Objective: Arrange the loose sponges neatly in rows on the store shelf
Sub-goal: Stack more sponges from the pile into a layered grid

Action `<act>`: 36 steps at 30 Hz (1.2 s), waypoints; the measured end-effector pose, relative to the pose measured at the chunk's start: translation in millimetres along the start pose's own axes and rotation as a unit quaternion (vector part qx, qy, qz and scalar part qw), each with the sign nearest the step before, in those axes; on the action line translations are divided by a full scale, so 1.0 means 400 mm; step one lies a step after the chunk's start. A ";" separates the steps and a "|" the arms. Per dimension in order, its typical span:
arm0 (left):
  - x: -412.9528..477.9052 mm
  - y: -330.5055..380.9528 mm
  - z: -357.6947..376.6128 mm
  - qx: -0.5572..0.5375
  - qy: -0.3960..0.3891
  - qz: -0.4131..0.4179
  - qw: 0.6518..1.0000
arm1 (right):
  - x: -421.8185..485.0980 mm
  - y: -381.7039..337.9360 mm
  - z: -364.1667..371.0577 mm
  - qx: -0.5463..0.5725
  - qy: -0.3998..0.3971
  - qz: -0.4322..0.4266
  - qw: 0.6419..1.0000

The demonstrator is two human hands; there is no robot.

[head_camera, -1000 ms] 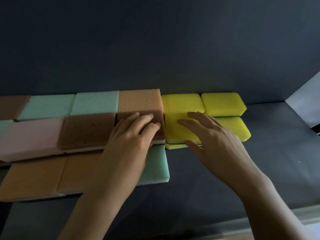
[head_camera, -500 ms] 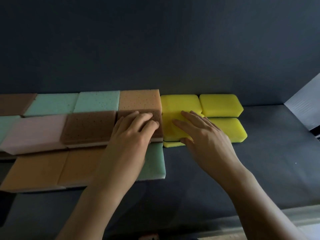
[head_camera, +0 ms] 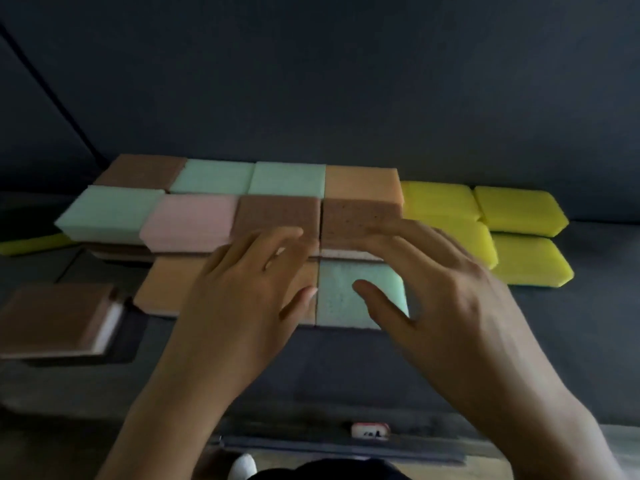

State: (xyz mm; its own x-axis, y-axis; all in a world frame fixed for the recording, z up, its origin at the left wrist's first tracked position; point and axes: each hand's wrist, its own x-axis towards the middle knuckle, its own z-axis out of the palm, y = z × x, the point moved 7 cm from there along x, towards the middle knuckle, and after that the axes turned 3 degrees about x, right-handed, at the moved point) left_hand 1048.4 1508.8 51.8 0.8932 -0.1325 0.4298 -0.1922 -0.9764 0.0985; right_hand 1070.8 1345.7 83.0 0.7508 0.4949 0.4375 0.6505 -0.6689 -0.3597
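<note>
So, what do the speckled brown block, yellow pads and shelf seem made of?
The speckled brown block is likely open-pored foam, matte: dark pores dot its top, and a pale layer shows beneath. The yellow pads are probably finer foam, matte, with soft bevelled edges; blur hides texture. The shelf is a smooth dark sheet, perhaps painted metal or laminate.

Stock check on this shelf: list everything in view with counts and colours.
mint sponges: four, pale green, two back row, one middle row, one front
brown sponges: four, brown, three in the block, one loose front left
orange sponges: at least two, orange, back and front rows
pink sponge: one, pink, middle row
yellow sponges: four, yellow, right end
yellow piece: one, yellow, far left, blurred
shelf: one, dark grey, beneath everything
left hand: one, open, over the front row
right hand: one, open, above the front mint sponge
</note>
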 end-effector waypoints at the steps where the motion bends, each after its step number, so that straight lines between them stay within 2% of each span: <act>1: -0.028 -0.031 -0.019 0.002 -0.002 -0.009 1.000 | 0.011 -0.038 0.032 0.006 -0.013 -0.008 1.000; 10: -0.270 -0.364 -0.148 0.018 -0.057 -0.099 0.993 | 0.092 -0.356 0.299 0.065 -0.091 -0.057 0.992; 17: -0.369 -0.538 -0.154 0.008 -0.101 -0.100 0.990 | 0.108 -0.486 0.428 0.069 -0.117 -0.038 0.990; 27: -0.345 -0.613 -0.094 -0.010 -0.152 -0.045 0.987 | 0.101 -0.530 0.467 0.045 -0.110 -0.014 0.993; 31: -0.334 -0.618 -0.094 -0.047 -0.122 -0.020 0.991 | 0.107 -0.525 0.483 0.009 -0.125 -0.018 0.992; 36: -0.328 -0.609 -0.125 -0.082 -0.077 0.002 0.994 | 0.119 -0.520 0.500 0.023 -0.142 -0.007 0.990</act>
State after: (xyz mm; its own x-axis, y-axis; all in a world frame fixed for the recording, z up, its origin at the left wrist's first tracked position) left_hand 957.8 1772.6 16.2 0.9412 -0.1736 0.2898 -0.2489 -0.9364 0.2473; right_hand 994.4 1619.4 13.7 0.7398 0.6439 0.1954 0.6601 -0.6383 -0.3960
